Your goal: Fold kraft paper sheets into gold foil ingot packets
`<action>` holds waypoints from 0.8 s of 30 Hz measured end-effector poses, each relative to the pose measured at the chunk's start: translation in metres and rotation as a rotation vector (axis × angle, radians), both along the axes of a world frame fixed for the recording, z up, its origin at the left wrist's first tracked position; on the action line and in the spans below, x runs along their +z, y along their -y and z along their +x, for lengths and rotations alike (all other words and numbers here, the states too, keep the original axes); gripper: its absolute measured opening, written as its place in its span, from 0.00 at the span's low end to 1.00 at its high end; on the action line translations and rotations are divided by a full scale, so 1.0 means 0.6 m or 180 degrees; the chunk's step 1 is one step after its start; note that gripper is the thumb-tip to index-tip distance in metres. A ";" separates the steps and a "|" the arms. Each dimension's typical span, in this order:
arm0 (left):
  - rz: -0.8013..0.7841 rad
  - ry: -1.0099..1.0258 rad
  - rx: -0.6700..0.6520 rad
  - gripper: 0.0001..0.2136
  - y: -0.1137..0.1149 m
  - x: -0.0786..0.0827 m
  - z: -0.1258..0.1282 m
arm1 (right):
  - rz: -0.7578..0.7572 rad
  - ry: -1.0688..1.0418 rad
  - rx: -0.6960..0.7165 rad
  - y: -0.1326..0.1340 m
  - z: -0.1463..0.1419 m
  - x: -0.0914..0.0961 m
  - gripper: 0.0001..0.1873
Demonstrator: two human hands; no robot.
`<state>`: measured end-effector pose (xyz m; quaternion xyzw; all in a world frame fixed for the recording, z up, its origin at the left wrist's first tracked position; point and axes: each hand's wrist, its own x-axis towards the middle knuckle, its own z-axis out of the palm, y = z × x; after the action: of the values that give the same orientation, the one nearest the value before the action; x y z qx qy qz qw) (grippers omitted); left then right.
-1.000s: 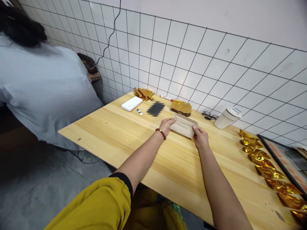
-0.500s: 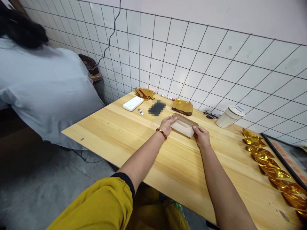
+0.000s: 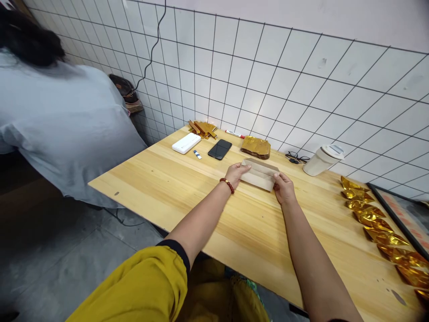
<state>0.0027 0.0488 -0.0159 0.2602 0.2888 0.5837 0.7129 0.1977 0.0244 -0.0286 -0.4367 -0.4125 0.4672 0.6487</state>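
Observation:
A folded sheet of paper (image 3: 257, 175), pale on the side facing me and brownish along its far edge, is stretched between my hands just above the table. My left hand (image 3: 236, 173), with a red bead bracelet at the wrist, pinches its left end. At the right end, my right hand (image 3: 284, 187) grips it between thumb and fingers. Behind the sheet lies a stack of gold foil paper (image 3: 255, 146). Folded gold foil pieces (image 3: 368, 218) stand in a row along the table's right side.
On the wooden table (image 3: 150, 183) are a black phone (image 3: 220, 149), a white power bank (image 3: 186, 143), a small blue-and-white item (image 3: 197, 154), gold strips (image 3: 203, 129), a marker (image 3: 235, 133), glasses (image 3: 296, 157), a cup (image 3: 322, 160) and a dark frame (image 3: 395, 219). A person (image 3: 67, 129) sits at left.
The sheet's near part has been folded up and over, narrowing the opening seen before. Both hands still hold its ends, and the view has shifted slightly.

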 end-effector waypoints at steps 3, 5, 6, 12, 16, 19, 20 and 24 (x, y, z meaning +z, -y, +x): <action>0.0022 -0.0083 -0.0058 0.17 0.000 -0.002 0.001 | -0.0029 0.0040 0.0069 0.000 -0.003 -0.003 0.20; 0.0028 -0.0112 -0.0020 0.16 0.000 -0.003 0.001 | -0.0018 0.0019 0.0014 -0.002 -0.004 -0.005 0.19; 0.0027 -0.0116 0.0018 0.15 -0.001 -0.004 0.002 | -0.0008 0.0005 -0.0023 -0.003 -0.004 -0.006 0.19; -0.0066 -0.0029 0.0318 0.14 -0.008 -0.009 0.000 | 0.0011 0.0001 -0.0156 -0.003 -0.004 -0.004 0.15; -0.0167 0.0118 0.0485 0.15 -0.015 -0.008 -0.005 | -0.0002 0.0055 -0.0173 0.000 -0.008 -0.002 0.17; -0.0132 0.0302 0.0374 0.16 -0.014 -0.005 -0.007 | -0.0007 0.0130 -0.0225 -0.001 -0.006 -0.009 0.18; -0.0125 0.0329 0.0271 0.16 -0.013 -0.004 -0.007 | -0.0004 0.0156 -0.0247 -0.003 -0.005 -0.011 0.17; -0.0207 0.0212 0.0084 0.15 -0.006 -0.001 -0.007 | 0.0269 0.0371 -0.0728 0.000 -0.017 0.033 0.18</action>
<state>-0.0018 0.0524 -0.0164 0.2135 0.2872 0.5917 0.7224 0.1878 0.0242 -0.0088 -0.4795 -0.4164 0.3462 0.6905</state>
